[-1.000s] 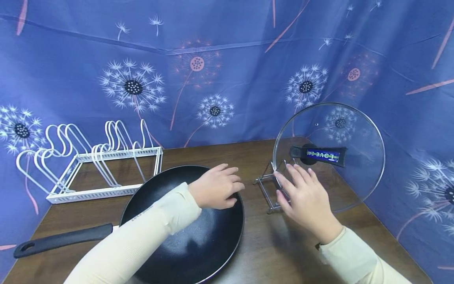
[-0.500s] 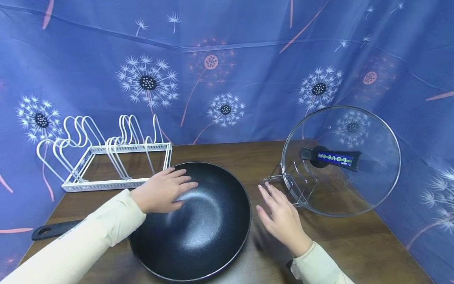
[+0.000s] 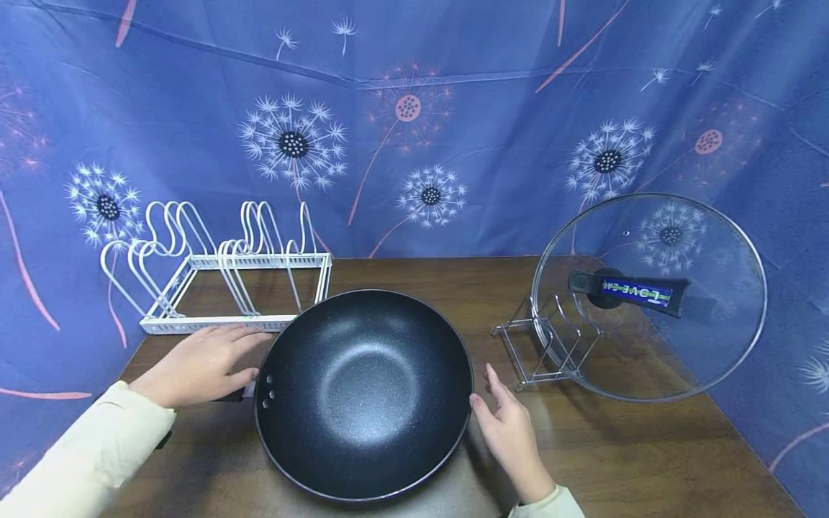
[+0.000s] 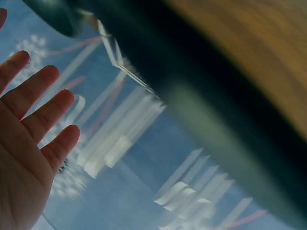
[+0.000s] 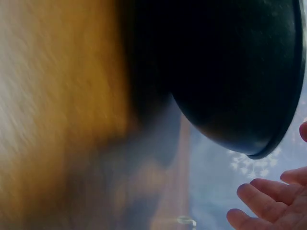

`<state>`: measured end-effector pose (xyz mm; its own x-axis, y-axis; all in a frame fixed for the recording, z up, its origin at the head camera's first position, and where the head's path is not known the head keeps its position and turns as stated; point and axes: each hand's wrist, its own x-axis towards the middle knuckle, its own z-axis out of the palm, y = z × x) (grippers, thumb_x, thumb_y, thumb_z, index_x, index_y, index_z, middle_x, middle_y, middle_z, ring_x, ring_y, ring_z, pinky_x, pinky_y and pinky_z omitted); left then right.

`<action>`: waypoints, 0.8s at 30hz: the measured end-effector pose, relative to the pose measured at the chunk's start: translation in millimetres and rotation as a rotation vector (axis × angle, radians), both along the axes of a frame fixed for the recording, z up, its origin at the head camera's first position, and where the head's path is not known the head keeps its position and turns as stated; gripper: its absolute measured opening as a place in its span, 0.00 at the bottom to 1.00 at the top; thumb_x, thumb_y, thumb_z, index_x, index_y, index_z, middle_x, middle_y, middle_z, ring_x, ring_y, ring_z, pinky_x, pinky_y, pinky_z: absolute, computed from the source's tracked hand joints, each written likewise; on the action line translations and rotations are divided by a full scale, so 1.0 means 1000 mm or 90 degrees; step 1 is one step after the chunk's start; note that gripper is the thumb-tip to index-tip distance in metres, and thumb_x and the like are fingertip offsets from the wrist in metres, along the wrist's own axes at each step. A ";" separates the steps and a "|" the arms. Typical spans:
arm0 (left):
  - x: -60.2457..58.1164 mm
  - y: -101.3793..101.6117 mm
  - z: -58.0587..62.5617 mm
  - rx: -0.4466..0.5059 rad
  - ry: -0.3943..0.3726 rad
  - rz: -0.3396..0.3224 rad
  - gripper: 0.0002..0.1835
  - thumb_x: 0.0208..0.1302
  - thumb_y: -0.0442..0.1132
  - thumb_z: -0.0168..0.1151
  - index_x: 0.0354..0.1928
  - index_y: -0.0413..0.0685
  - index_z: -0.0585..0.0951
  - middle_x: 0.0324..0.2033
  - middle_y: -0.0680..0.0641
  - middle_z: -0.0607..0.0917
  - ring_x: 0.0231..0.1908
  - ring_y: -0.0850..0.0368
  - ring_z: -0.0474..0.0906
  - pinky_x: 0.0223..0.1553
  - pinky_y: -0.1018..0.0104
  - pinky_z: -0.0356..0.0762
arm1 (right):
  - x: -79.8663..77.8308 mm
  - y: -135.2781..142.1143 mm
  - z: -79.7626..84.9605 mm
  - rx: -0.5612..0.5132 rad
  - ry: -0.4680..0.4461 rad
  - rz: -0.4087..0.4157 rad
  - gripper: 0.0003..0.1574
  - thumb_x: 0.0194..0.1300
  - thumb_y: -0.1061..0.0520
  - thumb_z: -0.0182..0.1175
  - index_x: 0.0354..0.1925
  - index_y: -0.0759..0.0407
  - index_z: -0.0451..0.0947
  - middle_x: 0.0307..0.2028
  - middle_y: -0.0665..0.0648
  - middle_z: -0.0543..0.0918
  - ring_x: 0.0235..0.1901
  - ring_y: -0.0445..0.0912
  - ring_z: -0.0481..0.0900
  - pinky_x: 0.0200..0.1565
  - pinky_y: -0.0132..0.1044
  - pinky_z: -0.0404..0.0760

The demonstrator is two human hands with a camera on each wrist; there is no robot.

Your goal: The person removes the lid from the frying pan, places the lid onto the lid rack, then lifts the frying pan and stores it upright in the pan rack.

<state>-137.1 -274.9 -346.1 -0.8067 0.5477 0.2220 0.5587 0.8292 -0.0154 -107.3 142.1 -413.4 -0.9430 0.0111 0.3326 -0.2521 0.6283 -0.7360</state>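
A black wok (image 3: 369, 396) stands on the wooden table in the middle of the head view, its inside facing up. My left hand (image 3: 204, 363) hovers over its handle at the left, covering most of it, with the thumb near the rim; in the left wrist view the fingers (image 4: 41, 86) are spread and hold nothing. Beside the wok's right rim is my right hand (image 3: 512, 435), fingers extended, thumb tip right at the rim. The right wrist view shows those fingers (image 5: 264, 201) loosely stretched below the wok's dark outer side (image 5: 249, 86).
At the back left stands a white rack (image 3: 220, 324) with several looped dividers. On the right, a glass lid (image 3: 673, 360) with a black handle (image 3: 628, 291) leans upright in a small wire rack (image 3: 540, 378). A blue dandelion-print cloth (image 3: 492, 108) hangs behind the table (image 3: 615, 439).
My left hand has moved left from above the wok to its handle. My right hand has come away from beside the lid to the wok's right rim. The head view has shifted left.
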 end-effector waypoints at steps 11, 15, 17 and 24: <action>0.024 -0.051 -0.021 0.023 -0.064 0.106 0.21 0.52 0.47 0.69 0.45 0.42 0.83 0.37 0.45 0.86 0.38 0.45 0.83 0.40 0.47 0.78 | -0.003 -0.008 -0.005 -0.096 -0.039 -0.035 0.23 0.64 0.68 0.54 0.55 0.81 0.70 0.45 0.73 0.81 0.47 0.63 0.81 0.50 0.50 0.77; 0.029 -0.065 -0.025 0.030 -0.089 0.143 0.21 0.52 0.49 0.69 0.44 0.43 0.83 0.36 0.45 0.86 0.37 0.45 0.83 0.40 0.46 0.77 | -0.004 -0.008 -0.006 -0.087 -0.065 -0.048 0.20 0.62 0.67 0.56 0.51 0.79 0.75 0.44 0.72 0.82 0.46 0.61 0.82 0.47 0.49 0.79; 0.031 -0.071 -0.026 0.041 -0.107 0.163 0.21 0.53 0.50 0.69 0.44 0.43 0.83 0.36 0.46 0.86 0.37 0.46 0.83 0.39 0.46 0.77 | -0.005 -0.008 -0.006 -0.081 -0.075 -0.055 0.19 0.61 0.66 0.57 0.49 0.79 0.76 0.43 0.71 0.82 0.45 0.60 0.82 0.45 0.48 0.80; 0.039 -0.083 -0.031 0.097 -0.171 0.204 0.16 0.57 0.51 0.67 0.41 0.48 0.83 0.26 0.59 0.80 0.25 0.68 0.70 0.28 0.61 0.73 | -0.008 -0.009 -0.005 -0.118 -0.102 -0.049 0.20 0.60 0.68 0.57 0.49 0.80 0.75 0.43 0.73 0.81 0.44 0.61 0.83 0.42 0.42 0.82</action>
<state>-98.4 -358.0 -377.6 -0.9704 0.2381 0.0406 0.2410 0.9427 0.2305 -115.4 133.4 -418.5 -0.9774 0.1322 0.1650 -0.0798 0.4917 -0.8671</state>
